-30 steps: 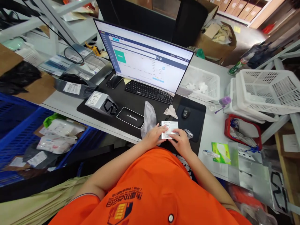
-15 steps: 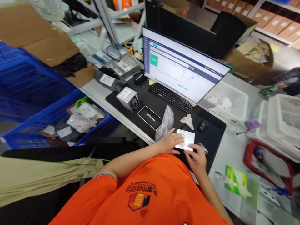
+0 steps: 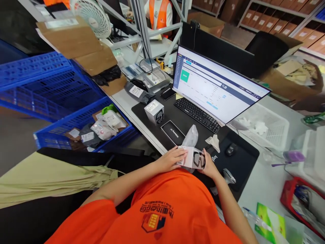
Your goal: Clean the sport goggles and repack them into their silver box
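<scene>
A small white box with dark glasses printed on one face is held between my two hands, close to my body. My left hand grips its left end, fingers over the top. My right hand holds the right end by the printed face. Behind the box stands a crumpled clear plastic bag. A flat black box with white edges lies left of the bag, and a similar white box stands farther left on the black desk mat.
A monitor and keyboard stand behind. On the right are a mouse, a scanner-like device, a white basket and a red tray. Blue crates with parcels stand left. Across the desk sits a person in an orange vest.
The box has been turned, so its printed glasses face now shows at the right. My right hand has moved up around that end. The whole view has shifted.
</scene>
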### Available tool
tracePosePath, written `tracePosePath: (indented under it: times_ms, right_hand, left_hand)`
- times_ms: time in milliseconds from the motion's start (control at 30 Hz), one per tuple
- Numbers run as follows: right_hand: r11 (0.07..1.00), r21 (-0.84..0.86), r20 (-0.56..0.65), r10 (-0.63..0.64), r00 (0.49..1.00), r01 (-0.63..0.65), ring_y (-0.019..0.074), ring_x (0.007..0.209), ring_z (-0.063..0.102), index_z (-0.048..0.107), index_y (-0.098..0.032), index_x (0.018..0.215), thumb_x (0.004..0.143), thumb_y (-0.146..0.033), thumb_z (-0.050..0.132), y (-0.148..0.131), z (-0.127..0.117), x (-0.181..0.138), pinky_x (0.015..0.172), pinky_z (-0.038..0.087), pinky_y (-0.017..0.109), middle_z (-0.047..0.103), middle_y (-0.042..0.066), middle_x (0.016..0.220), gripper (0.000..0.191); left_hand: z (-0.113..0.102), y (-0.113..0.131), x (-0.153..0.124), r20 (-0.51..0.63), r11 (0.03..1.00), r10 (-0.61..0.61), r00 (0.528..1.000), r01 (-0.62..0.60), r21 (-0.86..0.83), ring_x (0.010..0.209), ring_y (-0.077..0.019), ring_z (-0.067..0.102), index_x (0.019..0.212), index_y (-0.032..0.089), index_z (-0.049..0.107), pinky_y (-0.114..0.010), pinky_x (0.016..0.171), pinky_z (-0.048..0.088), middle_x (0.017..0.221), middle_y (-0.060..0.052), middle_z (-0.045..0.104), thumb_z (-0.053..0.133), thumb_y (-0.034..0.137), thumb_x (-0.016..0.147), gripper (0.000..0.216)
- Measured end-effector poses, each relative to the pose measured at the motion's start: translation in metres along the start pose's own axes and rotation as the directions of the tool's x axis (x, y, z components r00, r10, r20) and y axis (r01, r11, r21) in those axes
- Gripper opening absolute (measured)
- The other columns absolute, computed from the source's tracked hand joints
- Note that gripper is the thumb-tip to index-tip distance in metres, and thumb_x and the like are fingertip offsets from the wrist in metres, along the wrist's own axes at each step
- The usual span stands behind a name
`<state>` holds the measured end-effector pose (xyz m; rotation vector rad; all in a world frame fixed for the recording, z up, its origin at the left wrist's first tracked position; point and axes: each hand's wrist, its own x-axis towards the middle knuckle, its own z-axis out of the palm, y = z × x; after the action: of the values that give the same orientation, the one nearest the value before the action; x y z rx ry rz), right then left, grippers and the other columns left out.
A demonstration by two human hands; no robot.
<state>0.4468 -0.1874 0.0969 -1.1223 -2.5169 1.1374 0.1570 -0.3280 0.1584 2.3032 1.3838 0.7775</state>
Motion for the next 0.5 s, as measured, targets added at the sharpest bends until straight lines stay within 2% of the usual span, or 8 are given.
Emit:
tracePosePath:
  times_ms: [100,167,233,300,400,500]
  right_hand:
    - [0.997,-0.046,-0.016,-0.056,0.998,0.055,0.0353,0.137,0.046,0.026,-0.017,0.157,0.063,-0.018,0.074,-0.026,-0.007,-0.003,0.115,0.040,0.053,0.040,0.021,0.144,0.106]
    - [0.994,-0.085,-0.022,-0.069,0.997,0.067,0.0338,0.135,0.047,0.033,-0.019,0.154,0.064,-0.017,0.073,-0.046,-0.014,-0.012,0.114,0.042,0.051,0.040,0.019,0.143,0.099]
    - [0.989,-0.119,-0.033,-0.094,0.995,0.089,0.0342,0.134,0.046,0.037,-0.022,0.152,0.065,-0.018,0.075,-0.066,-0.019,-0.021,0.114,0.042,0.052,0.042,0.017,0.144,0.095]
    - [0.985,-0.134,-0.026,-0.117,0.993,0.113,0.0347,0.133,0.045,0.039,-0.025,0.151,0.068,-0.022,0.077,-0.083,-0.022,-0.027,0.113,0.042,0.055,0.044,0.016,0.145,0.091]
    - [0.986,-0.094,-0.027,-0.137,0.990,0.134,0.0343,0.133,0.044,0.041,-0.026,0.150,0.072,-0.029,0.080,-0.097,-0.020,-0.029,0.112,0.042,0.056,0.046,0.015,0.147,0.087]
    - [0.992,0.072,-0.065,-0.104,0.992,0.109,0.0347,0.139,0.040,0.044,-0.024,0.148,0.069,-0.033,0.083,-0.088,-0.010,-0.029,0.116,0.038,0.057,0.046,0.016,0.149,0.089]
  left_hand:
    - [-0.009,-0.008,-0.033,0.015,0.986,-0.155,0.988,0.156,-0.057,0.146,-0.0299,0.043,0.159,0.028,0.028,-0.061,0.122,0.030,0.158,-0.017,0.043,0.072,0.030,0.088,0.084]
    - [-0.010,-0.010,-0.046,-0.018,0.948,-0.308,0.951,0.305,-0.095,0.149,-0.0340,0.038,0.161,0.027,0.021,-0.059,0.120,0.034,0.162,-0.020,0.035,0.081,0.038,0.080,0.102]
    - [-0.008,-0.010,-0.049,-0.043,0.909,-0.409,0.912,0.403,-0.106,0.152,-0.0387,0.028,0.163,0.023,0.010,-0.061,0.119,0.034,0.166,-0.024,0.023,0.086,0.047,0.071,0.122]
    - [-0.004,-0.007,-0.041,-0.009,0.907,-0.416,0.909,0.414,-0.077,0.154,-0.0414,0.022,0.163,0.021,0.002,-0.064,0.121,0.028,0.167,-0.025,0.016,0.088,0.051,0.067,0.132]
    - [0.003,0.000,-0.020,0.104,0.931,-0.365,0.925,0.365,0.018,0.151,-0.0405,0.028,0.162,0.022,0.008,-0.069,0.121,0.019,0.164,-0.022,0.027,0.084,0.042,0.072,0.120]
    - [0.013,0.006,0.000,0.191,0.924,-0.376,0.907,0.351,0.155,0.141,-0.0390,0.043,0.159,0.020,0.022,-0.073,0.119,0.018,0.154,-0.021,0.045,0.081,0.030,0.071,0.106]
